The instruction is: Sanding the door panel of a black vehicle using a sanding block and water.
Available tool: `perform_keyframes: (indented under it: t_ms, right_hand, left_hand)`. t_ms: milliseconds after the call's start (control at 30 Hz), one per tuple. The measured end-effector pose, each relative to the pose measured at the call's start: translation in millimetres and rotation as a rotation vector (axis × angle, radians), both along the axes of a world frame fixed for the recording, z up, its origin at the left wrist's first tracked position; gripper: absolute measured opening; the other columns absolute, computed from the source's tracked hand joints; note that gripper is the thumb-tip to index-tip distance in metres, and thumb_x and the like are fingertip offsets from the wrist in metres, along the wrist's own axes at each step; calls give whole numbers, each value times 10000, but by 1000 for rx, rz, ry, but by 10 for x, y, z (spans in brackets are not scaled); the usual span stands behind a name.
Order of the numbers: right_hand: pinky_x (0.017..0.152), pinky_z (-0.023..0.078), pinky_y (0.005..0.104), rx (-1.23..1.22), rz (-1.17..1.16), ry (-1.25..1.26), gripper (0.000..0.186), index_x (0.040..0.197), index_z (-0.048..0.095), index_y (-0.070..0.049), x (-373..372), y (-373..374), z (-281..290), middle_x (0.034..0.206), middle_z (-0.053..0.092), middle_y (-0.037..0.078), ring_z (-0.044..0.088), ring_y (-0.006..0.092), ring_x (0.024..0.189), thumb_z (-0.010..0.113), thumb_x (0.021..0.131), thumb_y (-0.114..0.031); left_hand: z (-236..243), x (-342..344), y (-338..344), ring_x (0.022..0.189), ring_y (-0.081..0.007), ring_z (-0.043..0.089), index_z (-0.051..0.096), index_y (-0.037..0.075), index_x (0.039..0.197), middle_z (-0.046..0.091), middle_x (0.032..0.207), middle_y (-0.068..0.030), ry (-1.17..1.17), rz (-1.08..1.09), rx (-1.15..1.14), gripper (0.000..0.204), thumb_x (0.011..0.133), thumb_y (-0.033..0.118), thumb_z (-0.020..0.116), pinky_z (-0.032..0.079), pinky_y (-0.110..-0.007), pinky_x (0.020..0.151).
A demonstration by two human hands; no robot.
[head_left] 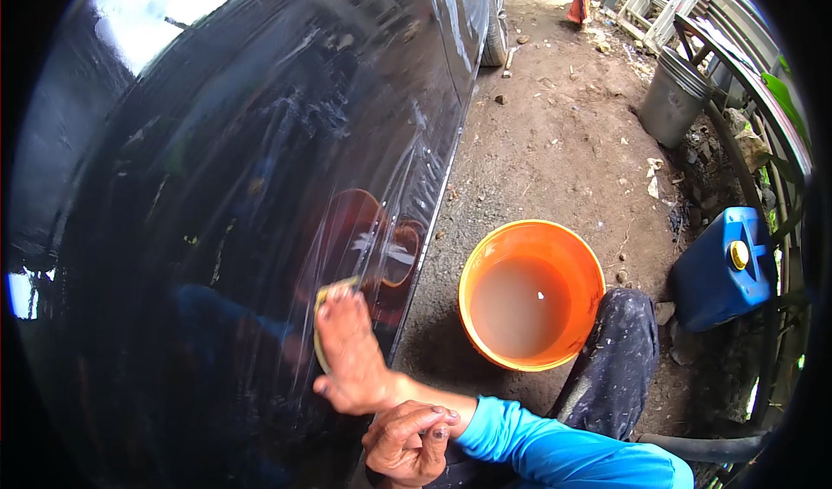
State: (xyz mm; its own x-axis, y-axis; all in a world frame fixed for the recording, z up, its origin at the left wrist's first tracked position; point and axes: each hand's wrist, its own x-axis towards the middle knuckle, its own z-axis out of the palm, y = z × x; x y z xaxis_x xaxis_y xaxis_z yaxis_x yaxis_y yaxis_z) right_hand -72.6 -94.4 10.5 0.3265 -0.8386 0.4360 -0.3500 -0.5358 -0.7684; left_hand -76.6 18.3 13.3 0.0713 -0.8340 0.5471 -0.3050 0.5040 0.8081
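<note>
My right hand, its arm in a bright blue sleeve, presses flat against the wet, dark car panel. Under its fingers is a thin pad with a yellowish edge; the rest of the pad is covered by the hand. Just below the right wrist, my left hand is loosely curled, with nothing visible in it. Whitish streaks and water film run over the panel, which mirrors an orange bucket. That bucket stands on the ground right of the panel and holds cloudy, greyish-brown water.
My knee in dark, speckled trousers touches the bucket's right side. A blue jerrycan with a yellow cap stands farther right. Behind it are a grey bucket and a pale ladder. A car wheel shows at the far end.
</note>
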Motion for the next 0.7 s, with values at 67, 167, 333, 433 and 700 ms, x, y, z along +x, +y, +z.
perform_keyframes:
  t_ms: [67,167,333,433,700]
  right_hand:
    - [1227,178,504,-68,-160,-18,744,1495,243,145,-308,-745,129,1565,223,359,181,466,1498,550,944,-249]
    - [1244,132,474,-298,-422,-529,608,1519,170,143,-895,-1665,185,1595,121,362,112,470,1510,393,1039,-157]
    - [1238,84,515,-213,-289,-574,710,1542,92,123,-136,-849,-213,1601,81,369,83,472,1516,465,988,-117]
    - [1225,57,566,-154,-60,-479,940,1557,86,96,129,209,-459,1604,85,368,76,517,1504,589,781,-69]
    - [1249,79,450,-243,-451,-564,646,1571,124,52,-521,-1602,-304,1647,105,257,82,391,1539,396,1021,-149]
  left_hand:
    - [66,1,59,570,-198,670,594,-32,981,678,686,-151,-16,-8,-57,211,955,163,670,552,-288,543]
    - [57,-55,181,554,-195,666,592,-35,974,677,690,-150,128,-2,-55,229,955,178,671,556,-290,534]
    - [3,-65,-10,621,-207,690,608,-41,984,686,716,-145,53,-80,3,170,935,103,685,574,-295,581]
    - [96,-40,19,606,-213,690,612,-47,984,690,718,-143,-53,-92,-50,196,936,126,692,579,-312,588]
    - [135,-61,144,590,-208,685,611,-51,958,686,694,-146,24,-90,21,172,937,109,673,575,-303,566]
